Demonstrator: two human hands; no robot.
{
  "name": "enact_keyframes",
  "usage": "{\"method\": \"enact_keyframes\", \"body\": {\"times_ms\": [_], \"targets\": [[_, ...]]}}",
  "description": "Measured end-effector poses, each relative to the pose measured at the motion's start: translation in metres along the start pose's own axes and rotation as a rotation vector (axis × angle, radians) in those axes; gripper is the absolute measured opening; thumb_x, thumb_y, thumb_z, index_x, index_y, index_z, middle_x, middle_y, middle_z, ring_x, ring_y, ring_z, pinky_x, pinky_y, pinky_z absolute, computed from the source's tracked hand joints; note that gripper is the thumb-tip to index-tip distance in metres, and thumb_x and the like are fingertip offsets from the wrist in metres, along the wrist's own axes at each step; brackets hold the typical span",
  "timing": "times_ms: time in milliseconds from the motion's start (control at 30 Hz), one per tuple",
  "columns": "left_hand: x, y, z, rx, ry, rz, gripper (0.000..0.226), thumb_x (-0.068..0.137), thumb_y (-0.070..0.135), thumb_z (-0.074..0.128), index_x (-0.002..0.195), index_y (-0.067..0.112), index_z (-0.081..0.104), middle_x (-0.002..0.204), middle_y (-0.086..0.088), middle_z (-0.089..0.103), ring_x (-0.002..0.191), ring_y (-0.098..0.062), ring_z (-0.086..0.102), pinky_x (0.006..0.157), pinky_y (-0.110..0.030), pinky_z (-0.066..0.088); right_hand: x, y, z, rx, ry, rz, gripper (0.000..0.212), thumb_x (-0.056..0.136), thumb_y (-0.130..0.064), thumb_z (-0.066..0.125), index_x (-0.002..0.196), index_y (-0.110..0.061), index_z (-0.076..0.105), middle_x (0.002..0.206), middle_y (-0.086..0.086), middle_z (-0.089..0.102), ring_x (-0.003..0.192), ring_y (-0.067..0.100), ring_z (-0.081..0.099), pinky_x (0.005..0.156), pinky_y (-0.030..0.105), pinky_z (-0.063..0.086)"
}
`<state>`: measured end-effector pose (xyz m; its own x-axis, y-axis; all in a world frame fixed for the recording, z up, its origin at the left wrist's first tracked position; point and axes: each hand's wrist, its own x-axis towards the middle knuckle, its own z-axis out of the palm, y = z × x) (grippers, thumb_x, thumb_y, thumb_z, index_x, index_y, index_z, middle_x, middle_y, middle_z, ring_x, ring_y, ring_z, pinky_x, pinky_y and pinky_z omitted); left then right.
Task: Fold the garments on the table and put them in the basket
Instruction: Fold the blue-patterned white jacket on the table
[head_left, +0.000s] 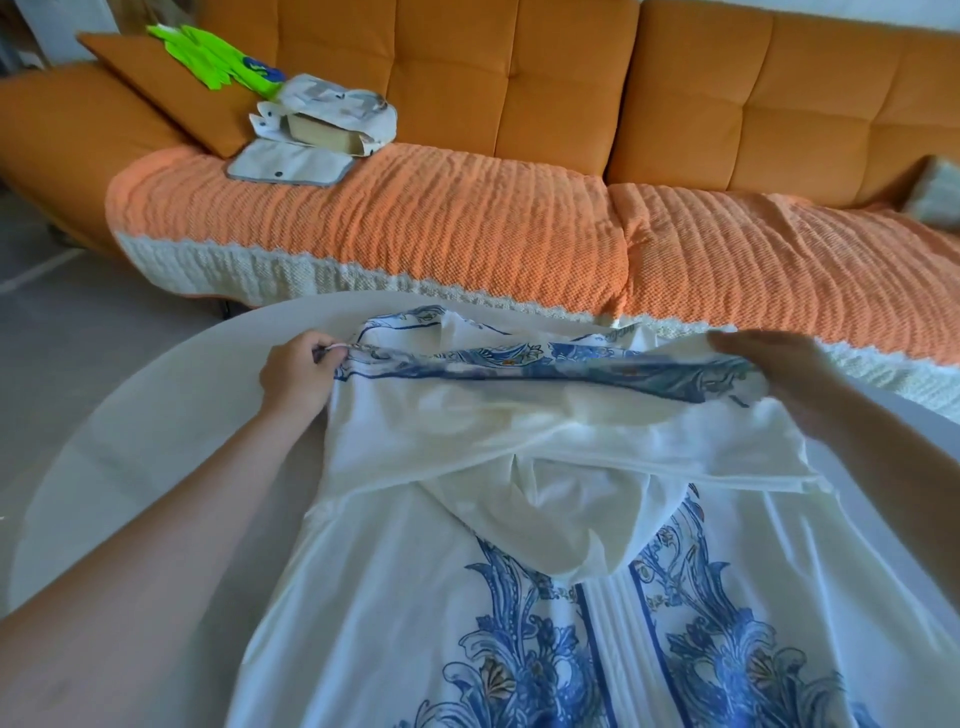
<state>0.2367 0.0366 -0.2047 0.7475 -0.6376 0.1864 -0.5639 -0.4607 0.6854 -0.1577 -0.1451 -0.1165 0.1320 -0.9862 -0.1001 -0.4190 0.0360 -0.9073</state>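
A white garment (519, 571) with blue floral print lies spread over the round white table (130, 441). Its far part is lifted and doubled back, so a blue patterned hem runs across between my hands. My left hand (298, 376) pinches the left end of that hem with curled fingers. My right hand (779, 371) grips the right end, its fingers tucked into the cloth. A white hood lies in the middle of the garment below the fold. No basket shows in the head view.
An orange sofa (675, 104) with a knitted orange cover (415, 218) stands just behind the table. On its left seat lie a pale fabric bag with a box (322, 130), a flat grey pad (291, 166) and something bright green (208, 54).
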Motion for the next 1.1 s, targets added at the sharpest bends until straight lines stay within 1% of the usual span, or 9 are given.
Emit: {"method": "enact_keyframes", "body": {"times_ms": [67, 167, 267, 333, 467, 567, 767, 933, 1100], "targets": [[0.001, 0.0, 0.001, 0.022, 0.01, -0.012, 0.017, 0.091, 0.02, 0.057, 0.098, 0.007, 0.065, 0.102, -0.014, 0.067, 0.098, -0.035, 0.058, 0.08, -0.039, 0.044, 0.0, -0.018, -0.006, 0.087, -0.052, 0.136, 0.005, 0.083, -0.011, 0.063, 0.082, -0.007, 0.059, 0.037, 0.0, 0.05, 0.023, 0.004, 0.041, 0.03, 0.011, 0.037], [-0.004, -0.001, 0.004, 0.072, 0.03, 0.001, 0.018, 0.091, 0.018, 0.056, 0.104, 0.009, 0.066, 0.105, -0.014, 0.068, 0.1, -0.034, 0.059, 0.08, -0.039, 0.045, 0.005, -0.023, -0.006, 0.222, -0.186, 0.349, 0.02, 0.087, -0.01, 0.05, 0.069, -0.012, 0.042, 0.035, 0.001, 0.039, 0.022, 0.006, 0.033, 0.034, 0.009, 0.032], [-0.009, -0.003, 0.007, 0.052, 0.057, 0.024, 0.017, 0.09, 0.013, 0.058, 0.106, 0.009, 0.064, 0.105, -0.015, 0.067, 0.1, -0.035, 0.06, 0.084, -0.043, 0.047, 0.001, -0.012, -0.001, 0.069, -0.28, 0.291, 0.076, 0.065, -0.069, 0.064, 0.099, -0.002, 0.056, 0.078, 0.008, 0.061, 0.063, 0.017, 0.055, 0.061, 0.027, 0.048], [-0.01, -0.004, 0.005, 0.054, 0.107, 0.026, 0.023, 0.087, 0.012, 0.06, 0.11, 0.008, 0.06, 0.111, -0.017, 0.062, 0.104, -0.036, 0.055, 0.088, -0.044, 0.045, -0.007, -0.001, 0.003, -0.167, -0.332, 0.155, 0.106, 0.041, -0.078, 0.068, 0.119, -0.008, 0.055, 0.114, 0.006, 0.057, 0.101, 0.023, 0.051, 0.092, 0.035, 0.039], [-0.023, 0.004, 0.002, 0.082, 0.132, 0.075, 0.028, 0.088, 0.015, 0.061, 0.114, 0.007, 0.06, 0.118, -0.02, 0.055, 0.112, -0.038, 0.047, 0.092, -0.043, 0.037, -0.008, 0.027, 0.007, -0.422, -0.381, -0.028, 0.09, 0.036, -0.068, 0.078, 0.11, -0.019, 0.065, 0.115, -0.001, 0.06, 0.111, 0.022, 0.052, 0.092, 0.037, 0.039], [-0.031, 0.004, 0.006, 0.146, 0.06, 0.228, 0.027, 0.087, 0.019, 0.062, 0.113, 0.012, 0.065, 0.111, -0.014, 0.064, 0.107, -0.036, 0.054, 0.089, -0.043, 0.041, -0.002, 0.038, 0.015, -0.411, -0.186, -0.124, 0.024, 0.07, -0.032, 0.079, 0.084, -0.016, 0.069, 0.092, 0.007, 0.063, 0.098, 0.027, 0.057, 0.074, 0.032, 0.04], [-0.03, -0.001, 0.013, 0.32, -0.069, 0.215, 0.034, 0.094, 0.029, 0.051, 0.127, 0.024, 0.057, 0.128, -0.004, 0.053, 0.128, -0.024, 0.039, 0.111, -0.053, 0.015, -0.013, 0.01, 0.002, -0.018, -0.1, -0.039, 0.043, 0.07, -0.047, 0.069, 0.082, -0.005, 0.067, 0.069, 0.009, 0.065, 0.059, 0.02, 0.059, 0.056, 0.027, 0.048], [-0.034, -0.004, 0.013, 0.373, -0.122, 0.252, 0.04, 0.099, 0.031, 0.041, 0.138, 0.025, 0.045, 0.151, -0.004, 0.032, 0.144, -0.021, 0.016, 0.112, -0.053, 0.004, 0.005, 0.03, 0.009, -0.569, -0.011, 0.06, 0.057, 0.088, -0.042, 0.058, 0.095, 0.014, 0.064, 0.071, 0.019, 0.057, 0.058, 0.026, 0.05, 0.056, 0.029, 0.034], [-0.036, -0.003, -0.004, 0.408, -0.131, 0.207, 0.05, 0.099, 0.037, 0.038, 0.147, 0.025, 0.029, 0.158, -0.007, 0.011, 0.146, -0.021, 0.004, 0.114, -0.049, -0.001, 0.008, 0.03, 0.014, -0.764, 0.05, -0.03, 0.044, 0.088, -0.035, 0.06, 0.081, 0.008, 0.067, 0.065, 0.015, 0.058, 0.061, 0.026, 0.053, 0.052, 0.025, 0.032]]}}
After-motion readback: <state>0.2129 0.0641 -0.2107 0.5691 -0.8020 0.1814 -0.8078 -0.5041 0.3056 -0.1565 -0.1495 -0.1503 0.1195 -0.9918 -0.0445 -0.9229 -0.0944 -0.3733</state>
